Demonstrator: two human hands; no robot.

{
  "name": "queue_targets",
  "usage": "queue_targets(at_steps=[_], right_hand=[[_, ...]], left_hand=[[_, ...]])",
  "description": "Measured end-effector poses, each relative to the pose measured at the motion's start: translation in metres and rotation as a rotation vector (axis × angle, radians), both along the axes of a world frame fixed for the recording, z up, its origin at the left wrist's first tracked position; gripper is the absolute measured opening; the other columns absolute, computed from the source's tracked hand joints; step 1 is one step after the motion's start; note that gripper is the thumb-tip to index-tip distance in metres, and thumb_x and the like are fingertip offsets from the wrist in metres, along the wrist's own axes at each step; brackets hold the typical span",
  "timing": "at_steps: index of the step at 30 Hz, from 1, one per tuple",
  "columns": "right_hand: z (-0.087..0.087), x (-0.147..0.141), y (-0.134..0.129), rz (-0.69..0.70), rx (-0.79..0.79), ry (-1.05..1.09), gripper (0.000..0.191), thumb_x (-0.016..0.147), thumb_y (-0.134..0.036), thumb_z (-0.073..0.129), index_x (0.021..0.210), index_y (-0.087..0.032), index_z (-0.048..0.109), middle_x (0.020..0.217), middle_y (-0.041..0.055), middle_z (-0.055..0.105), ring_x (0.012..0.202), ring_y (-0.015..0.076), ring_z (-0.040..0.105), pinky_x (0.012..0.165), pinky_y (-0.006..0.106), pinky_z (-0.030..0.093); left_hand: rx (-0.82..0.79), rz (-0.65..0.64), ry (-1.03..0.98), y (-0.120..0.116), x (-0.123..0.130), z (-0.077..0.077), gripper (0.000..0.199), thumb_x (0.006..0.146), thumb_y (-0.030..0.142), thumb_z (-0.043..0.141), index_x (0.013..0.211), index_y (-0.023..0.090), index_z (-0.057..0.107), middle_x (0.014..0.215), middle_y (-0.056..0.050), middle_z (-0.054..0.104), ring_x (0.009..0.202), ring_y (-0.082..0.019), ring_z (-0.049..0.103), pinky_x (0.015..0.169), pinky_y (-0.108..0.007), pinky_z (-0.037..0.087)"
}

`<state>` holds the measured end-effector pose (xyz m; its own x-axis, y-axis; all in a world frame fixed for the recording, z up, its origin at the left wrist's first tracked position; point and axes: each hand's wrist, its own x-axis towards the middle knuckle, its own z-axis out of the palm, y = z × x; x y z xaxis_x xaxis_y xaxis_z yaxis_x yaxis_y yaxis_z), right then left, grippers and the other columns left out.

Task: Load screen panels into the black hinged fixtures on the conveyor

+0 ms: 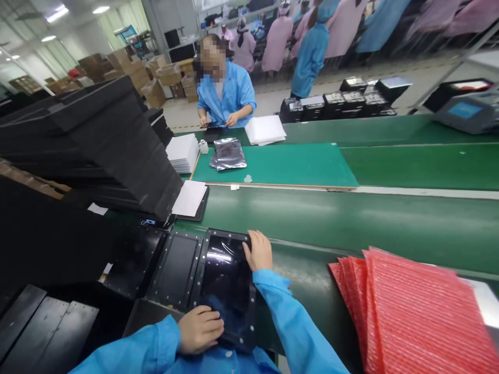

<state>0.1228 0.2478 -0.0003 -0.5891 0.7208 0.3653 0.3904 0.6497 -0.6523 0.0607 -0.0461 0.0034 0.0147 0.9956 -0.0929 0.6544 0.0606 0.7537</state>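
Observation:
In front of me is a black tray-like frame (197, 283) with pale round studs along its border. A glossy dark panel (228, 278), reflecting the ceiling lights, fills its middle. My left hand (200, 330) holds the near left corner, its fingers lying together across the edge onto the panel. At the far right corner, my right hand (259, 251) is closed over the frame's side, with the thumb towards the glossy surface. Just left lies a similar studded frame (177, 270) with a matte black middle. The undersides of both hands are hidden.
A tall stack of black trays (101, 140) rises at the left. Red bubble-wrap bags (424, 311) lie at the right. White sheets (191, 198) rest on a black tray. Across the green bench (351, 213), a co-worker (226, 93) in blue handles a dark flat item near silvery bags (230, 154).

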Motion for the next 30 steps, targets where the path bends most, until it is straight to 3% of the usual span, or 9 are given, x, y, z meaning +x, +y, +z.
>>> queue_targets(at_steps=[6, 9, 12, 15, 20, 22, 24, 26, 30], right_hand=[[0.003, -0.016, -0.012, 0.365, 0.078, -0.198, 0.037, 0.089, -0.019, 0.036, 0.109, -0.022, 0.067, 0.11, 0.0091, 0.066, 0.107, 0.0242, 0.056, 0.096, 0.045, 0.044], [-0.002, -0.014, -0.007, 0.391, 0.08, -0.294, 0.038, 0.087, -0.02, 0.038, 0.11, -0.025, 0.068, 0.11, 0.0062, 0.067, 0.107, 0.024, 0.057, 0.095, 0.044, 0.047], [0.001, -0.008, -0.003, 0.358, 0.146, -0.382, 0.038, 0.086, -0.021, 0.038, 0.109, -0.026, 0.068, 0.109, 0.0054, 0.068, 0.104, 0.0243, 0.058, 0.091, 0.044, 0.049], [0.009, -0.011, -0.01, 0.279, 0.215, -0.463, 0.04, 0.082, -0.019, 0.04, 0.11, -0.026, 0.068, 0.111, 0.0054, 0.067, 0.106, 0.0258, 0.057, 0.09, 0.045, 0.049], [0.016, -0.026, -0.038, 0.126, 0.31, -0.521, 0.049, 0.073, -0.014, 0.041, 0.116, -0.02, 0.065, 0.123, 0.0069, 0.061, 0.114, 0.0269, 0.054, 0.095, 0.045, 0.048], [0.016, -0.02, -0.058, 0.078, 0.306, -0.545, 0.048, 0.073, -0.014, 0.042, 0.116, -0.017, 0.065, 0.126, 0.0083, 0.059, 0.112, 0.0289, 0.055, 0.094, 0.047, 0.049], [0.01, 0.002, -0.087, 0.086, 0.275, -0.572, 0.048, 0.075, -0.015, 0.042, 0.117, -0.018, 0.064, 0.128, 0.0076, 0.058, 0.11, 0.03, 0.057, 0.091, 0.047, 0.051], [-0.004, 0.035, -0.127, 0.14, 0.233, -0.592, 0.052, 0.075, -0.014, 0.041, 0.122, -0.023, 0.061, 0.131, 0.0036, 0.055, 0.11, 0.0293, 0.058, 0.088, 0.045, 0.054], [-0.042, 0.099, -0.207, 0.13, 0.147, -0.598, 0.074, 0.068, -0.007, 0.041, 0.135, -0.038, 0.046, 0.135, -0.0066, 0.049, 0.113, 0.0284, 0.057, 0.071, 0.04, 0.059]], left_hand=[[0.064, -0.208, -0.002, 0.023, -0.015, -0.029, 0.035, 0.093, 0.032, 0.037, 0.118, 0.033, 0.061, 0.114, -0.005, 0.066, 0.114, -0.022, 0.057, 0.099, -0.036, 0.04], [0.238, -0.304, 0.089, 0.035, -0.012, -0.041, 0.03, 0.094, 0.025, 0.039, 0.108, 0.033, 0.064, 0.108, -0.001, 0.069, 0.106, -0.016, 0.061, 0.089, -0.028, 0.046], [0.437, -0.345, 0.145, 0.041, -0.016, -0.036, 0.024, 0.091, 0.022, 0.046, 0.107, 0.031, 0.062, 0.11, 0.0, 0.068, 0.107, -0.015, 0.059, 0.092, -0.027, 0.045], [0.406, -0.109, 0.043, 0.035, -0.049, -0.026, 0.033, 0.083, 0.031, 0.056, 0.116, 0.027, 0.059, 0.13, -0.007, 0.056, 0.124, -0.024, 0.046, 0.107, -0.043, 0.035], [-0.015, 0.753, -0.166, 0.0, -0.131, -0.053, 0.045, 0.081, 0.035, 0.05, 0.122, 0.019, 0.059, 0.139, -0.013, 0.045, 0.134, -0.03, 0.035, 0.111, -0.052, 0.026], [-0.197, 0.681, -0.112, -0.018, -0.15, -0.073, 0.069, 0.065, 0.042, 0.068, 0.127, 0.015, 0.056, 0.145, -0.018, 0.035, 0.139, -0.038, 0.02, 0.112, -0.057, 0.014], [-0.276, 0.377, -0.09, -0.034, -0.159, -0.087, 0.089, 0.046, 0.042, 0.08, 0.128, 0.018, 0.055, 0.149, -0.017, 0.027, 0.14, -0.041, 0.01, 0.112, -0.057, 0.007], [-0.27, 0.279, -0.101, -0.041, -0.163, -0.092, 0.086, 0.049, 0.042, 0.078, 0.129, 0.022, 0.054, 0.151, -0.013, 0.024, 0.141, -0.037, 0.01, 0.114, -0.053, 0.008], [-0.322, 0.748, -0.048, -0.024, -0.159, -0.086, 0.072, 0.068, 0.032, 0.062, 0.136, 0.015, 0.043, 0.151, -0.017, 0.022, 0.14, -0.033, 0.017, 0.113, -0.047, 0.018]])
